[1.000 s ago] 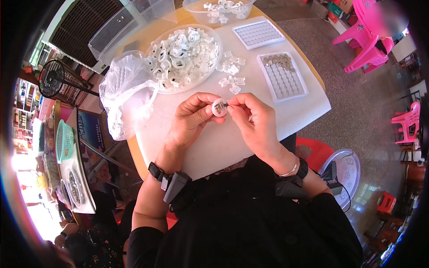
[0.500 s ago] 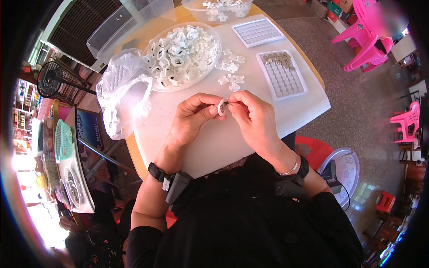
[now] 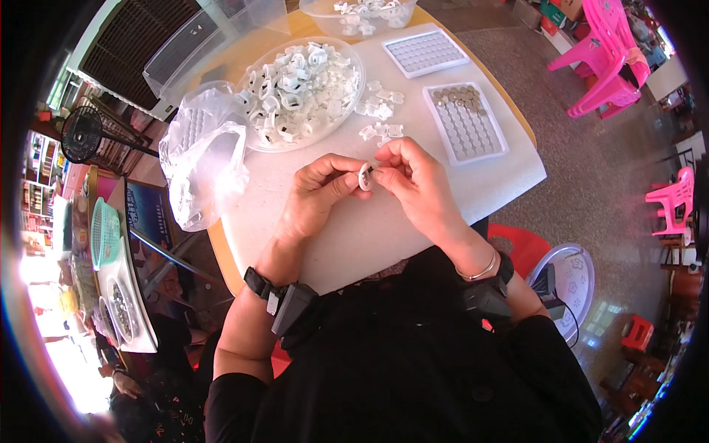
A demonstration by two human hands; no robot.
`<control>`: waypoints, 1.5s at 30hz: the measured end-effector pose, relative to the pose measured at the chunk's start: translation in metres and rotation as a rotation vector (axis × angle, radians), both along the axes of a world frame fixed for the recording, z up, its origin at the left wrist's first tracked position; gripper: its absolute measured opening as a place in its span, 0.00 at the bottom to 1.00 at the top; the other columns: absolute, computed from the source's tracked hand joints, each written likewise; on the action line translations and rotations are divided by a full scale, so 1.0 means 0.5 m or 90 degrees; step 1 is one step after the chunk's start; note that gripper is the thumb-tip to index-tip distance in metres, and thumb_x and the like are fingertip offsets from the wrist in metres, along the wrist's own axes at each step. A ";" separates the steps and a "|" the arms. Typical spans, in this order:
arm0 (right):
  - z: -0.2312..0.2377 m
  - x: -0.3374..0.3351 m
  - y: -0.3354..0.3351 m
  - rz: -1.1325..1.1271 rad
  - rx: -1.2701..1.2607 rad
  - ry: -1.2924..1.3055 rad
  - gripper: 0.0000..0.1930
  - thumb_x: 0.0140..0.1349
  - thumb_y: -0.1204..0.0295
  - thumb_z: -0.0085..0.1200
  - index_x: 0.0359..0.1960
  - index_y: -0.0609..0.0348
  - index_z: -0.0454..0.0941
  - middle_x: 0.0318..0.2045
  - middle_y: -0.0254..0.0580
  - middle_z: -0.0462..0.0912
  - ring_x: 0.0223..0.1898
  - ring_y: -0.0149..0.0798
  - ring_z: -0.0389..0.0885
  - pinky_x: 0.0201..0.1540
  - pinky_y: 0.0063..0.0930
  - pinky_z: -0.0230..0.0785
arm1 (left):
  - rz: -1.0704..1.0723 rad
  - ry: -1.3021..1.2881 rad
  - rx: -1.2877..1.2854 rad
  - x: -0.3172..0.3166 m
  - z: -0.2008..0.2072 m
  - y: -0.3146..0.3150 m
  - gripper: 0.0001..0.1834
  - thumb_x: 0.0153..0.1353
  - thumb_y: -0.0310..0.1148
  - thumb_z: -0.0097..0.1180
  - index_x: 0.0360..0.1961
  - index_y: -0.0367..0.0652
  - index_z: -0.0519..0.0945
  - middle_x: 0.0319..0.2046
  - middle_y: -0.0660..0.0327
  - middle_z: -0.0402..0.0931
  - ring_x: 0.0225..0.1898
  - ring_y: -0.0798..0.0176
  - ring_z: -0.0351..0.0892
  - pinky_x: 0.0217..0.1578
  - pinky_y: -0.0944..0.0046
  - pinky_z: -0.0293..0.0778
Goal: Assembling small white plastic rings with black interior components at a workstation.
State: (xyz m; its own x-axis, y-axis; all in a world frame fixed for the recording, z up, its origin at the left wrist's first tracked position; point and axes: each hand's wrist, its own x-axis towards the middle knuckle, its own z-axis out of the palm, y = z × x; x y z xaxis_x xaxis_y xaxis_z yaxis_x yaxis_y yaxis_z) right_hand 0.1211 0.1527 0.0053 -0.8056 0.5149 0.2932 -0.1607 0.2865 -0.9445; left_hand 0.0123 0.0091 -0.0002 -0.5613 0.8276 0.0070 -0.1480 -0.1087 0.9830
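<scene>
Clearly, the small white disc (image 3: 365, 177) is turned nearly edge-on, showing as a slim oval whose long axis runs roughly from twelve to six o'clock. Its face, with small dark marks, turns toward three o'clock. It is above the middle of the surface (image 3: 299, 31), pinched between the thumb and fingers of the left hand (image 3: 317, 193). The right hand (image 3: 419, 188) is at its three-o'clock edge, thumb close against it and forefinger arched above; whether these fingers grip anything, I cannot tell.

From the disc, loose white parts (image 3: 380, 133), angular and plastic-looking, are near twelve to one o'clock. At eleven o'clock a round clear bowl (image 3: 361, 85) is heaped with glossy white pieces, many ring-like. A crinkled see-through bag (image 3: 196, 162) slumps at nine o'clock. Toward two o'clock, a pale rectangular tray (image 3: 481, 156) with rows of round hollows carries dull, coin-shaped discs (image 3: 459, 97) at its far end; a similar tray (image 3: 425, 53) lies at one o'clock. A smooth, matte white sheet (image 3: 332, 251) covers much of the surface.
</scene>
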 end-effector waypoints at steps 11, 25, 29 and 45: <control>0.018 0.000 0.019 0.183 -0.187 -0.124 0.07 0.64 0.73 0.52 0.39 0.64 0.77 0.29 0.31 0.78 0.28 0.23 0.71 0.33 0.17 0.66 | -0.030 -0.168 0.043 -0.012 -0.008 -0.007 0.10 0.65 0.26 0.52 0.46 0.35 0.77 0.37 0.58 0.79 0.38 0.67 0.79 0.42 0.67 0.77; -0.008 0.005 0.038 -0.053 0.228 -0.051 0.06 0.59 0.77 0.54 0.38 0.62 0.78 0.30 0.40 0.79 0.31 0.35 0.78 0.35 0.26 0.69 | 0.109 -0.284 0.230 -0.042 -0.019 -0.015 0.10 0.65 0.25 0.50 0.46 0.35 0.75 0.40 0.56 0.78 0.38 0.64 0.79 0.40 0.67 0.78; 0.001 -0.014 0.004 -0.050 0.405 -0.065 0.06 0.52 0.79 0.55 0.33 0.61 0.78 0.30 0.43 0.76 0.34 0.47 0.77 0.37 0.37 0.70 | 0.111 -0.262 0.183 -0.034 -0.010 -0.011 0.10 0.65 0.26 0.50 0.46 0.34 0.75 0.40 0.56 0.78 0.38 0.64 0.79 0.40 0.67 0.78; 0.055 0.006 0.014 0.056 -0.279 -0.048 0.03 0.59 0.76 0.56 0.33 0.61 0.75 0.25 0.32 0.76 0.23 0.23 0.70 0.25 0.19 0.63 | 0.030 -0.241 0.107 -0.017 0.006 -0.009 0.13 0.64 0.28 0.54 0.48 0.35 0.76 0.40 0.57 0.79 0.39 0.64 0.80 0.43 0.66 0.77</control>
